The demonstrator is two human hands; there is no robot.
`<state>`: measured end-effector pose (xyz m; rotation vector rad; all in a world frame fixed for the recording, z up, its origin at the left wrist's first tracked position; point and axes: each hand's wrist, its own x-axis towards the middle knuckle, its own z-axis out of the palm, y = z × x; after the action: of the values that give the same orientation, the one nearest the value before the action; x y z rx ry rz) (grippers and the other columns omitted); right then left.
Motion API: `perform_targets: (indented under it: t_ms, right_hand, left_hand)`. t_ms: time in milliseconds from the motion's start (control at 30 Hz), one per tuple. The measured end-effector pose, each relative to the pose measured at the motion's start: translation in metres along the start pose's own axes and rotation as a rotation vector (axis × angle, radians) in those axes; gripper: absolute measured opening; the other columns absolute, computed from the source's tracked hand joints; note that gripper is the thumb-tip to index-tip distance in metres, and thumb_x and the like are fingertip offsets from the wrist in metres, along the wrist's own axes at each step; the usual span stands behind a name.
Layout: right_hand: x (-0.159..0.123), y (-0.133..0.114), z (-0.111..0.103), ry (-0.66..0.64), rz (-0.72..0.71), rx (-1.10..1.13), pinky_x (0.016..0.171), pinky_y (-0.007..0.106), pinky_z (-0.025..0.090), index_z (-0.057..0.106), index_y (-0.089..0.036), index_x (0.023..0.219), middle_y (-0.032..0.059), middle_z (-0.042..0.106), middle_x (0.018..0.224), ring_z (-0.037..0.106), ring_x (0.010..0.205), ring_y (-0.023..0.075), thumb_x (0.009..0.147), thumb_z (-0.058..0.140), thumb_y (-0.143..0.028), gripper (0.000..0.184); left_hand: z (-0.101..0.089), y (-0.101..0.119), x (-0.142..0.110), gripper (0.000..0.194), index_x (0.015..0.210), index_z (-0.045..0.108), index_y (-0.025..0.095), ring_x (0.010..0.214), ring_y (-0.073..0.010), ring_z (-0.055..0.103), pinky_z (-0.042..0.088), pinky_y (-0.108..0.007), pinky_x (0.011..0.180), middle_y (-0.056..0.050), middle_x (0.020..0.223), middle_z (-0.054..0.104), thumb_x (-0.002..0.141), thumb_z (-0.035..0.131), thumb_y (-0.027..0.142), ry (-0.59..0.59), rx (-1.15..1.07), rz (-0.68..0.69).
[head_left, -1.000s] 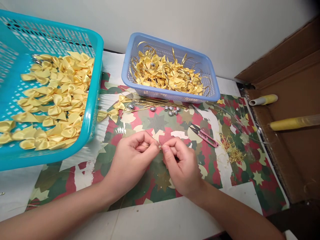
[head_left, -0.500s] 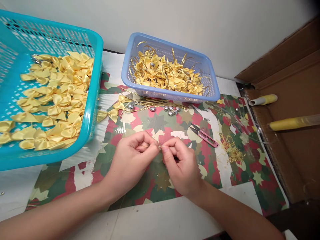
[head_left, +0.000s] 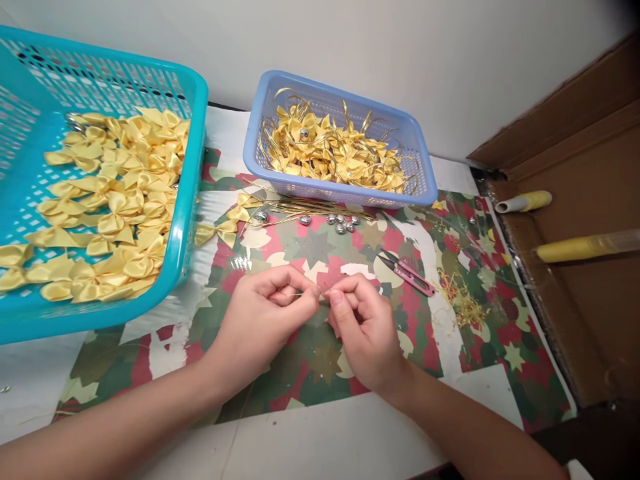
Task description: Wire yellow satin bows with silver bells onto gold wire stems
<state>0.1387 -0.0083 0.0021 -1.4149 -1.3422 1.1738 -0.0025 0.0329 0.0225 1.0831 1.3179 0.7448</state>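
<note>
My left hand [head_left: 270, 320] and my right hand [head_left: 367, 330] meet over the patterned sheet, thumb and forefinger of each closed in a pinch. A thin pale-yellow thread [head_left: 295, 295] shows in the curl of my left hand and leads to its fingertips. At the right fingertips a fine end of it seems to be pinched; it is too small to make out fully. Beyond my hands lie several silver bells [head_left: 341, 228] and a bundle of gold cords [head_left: 315, 208]. Pink-handled thread snips [head_left: 407, 273] rest to the right of my right hand.
On the left stands a turquoise basket [head_left: 173, 250] of yellow satin bows [head_left: 117, 213]. A blue basket [head_left: 253, 147] at the back holds bows with gold cords and bells. Thread scraps [head_left: 463, 300] lie right of the snips. Yellow-wrapped tubes [head_left: 575, 249] jut from the cardboard [head_left: 575, 313].
My fingertips have drawn slightly apart, the right hand shifting a little to the right. The pinches stay closed. The whole view has moved slightly.
</note>
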Motion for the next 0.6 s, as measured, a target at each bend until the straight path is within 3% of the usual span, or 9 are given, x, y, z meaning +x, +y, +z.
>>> perform_targets:
  t_ms: [267, 367, 467, 600]
  right_hand:
    - [-0.0013, -0.0011, -0.0049, 0.007, -0.02, 0.07, 0.048, 0.023, 0.036, 0.049, -0.021, 0.084, -0.006, 0.047, 0.056, 0.043, 0.049, 0.0092, 0.097, 0.044, -0.029, 0.016]
    - [0.0001, -0.0029, -0.0072, 0.034, -0.063, 0.112, 0.055, 0.023, 0.044, 0.052, -0.02, 0.086, -0.0032, 0.057, 0.064, 0.053, 0.056, 0.0096, 0.096, 0.047, -0.026, 0.013]
    - [0.0014, -0.0035, -0.0084, 0.064, -0.083, 0.146, 0.068, 0.026, 0.051, 0.055, -0.02, 0.088, -0.0014, 0.063, 0.071, 0.062, 0.069, 0.0113, 0.095, 0.051, -0.025, 0.009]
    - [0.001, -0.0026, -0.0085, 0.055, -0.072, 0.162, 0.071, 0.027, 0.052, 0.057, -0.022, 0.09, -0.0004, 0.067, 0.075, 0.064, 0.073, 0.0126, 0.094, 0.052, -0.025, 0.007]
  left_hand:
    - [-0.0029, -0.0039, 0.0004, 0.013, 0.057, 0.067, 0.016, 0.044, -0.0051, 0.023, 0.023, -0.017, 0.043, 0.01, 0.044, 0.022, 0.066, 0.068, 0.026, -0.013, 0.012, 0.063]
    - [-0.0041, -0.0042, -0.0005, 0.01, 0.057, 0.069, 0.017, 0.043, -0.0054, 0.035, 0.029, -0.016, 0.042, 0.007, 0.042, 0.042, 0.064, 0.073, 0.024, -0.065, -0.04, 0.067]
    - [-0.0038, -0.0016, -0.0006, 0.006, 0.059, 0.071, 0.018, 0.051, -0.0082, 0.052, 0.041, -0.016, 0.047, 0.0, 0.056, 0.065, 0.062, 0.075, 0.022, -0.129, -0.139, 0.054]
    - [-0.0038, 0.0026, 0.0002, 0.005, 0.06, 0.072, 0.019, 0.05, -0.0067, 0.054, 0.042, -0.014, 0.047, 0.001, 0.059, 0.069, 0.064, 0.075, 0.02, -0.172, -0.181, 0.058]
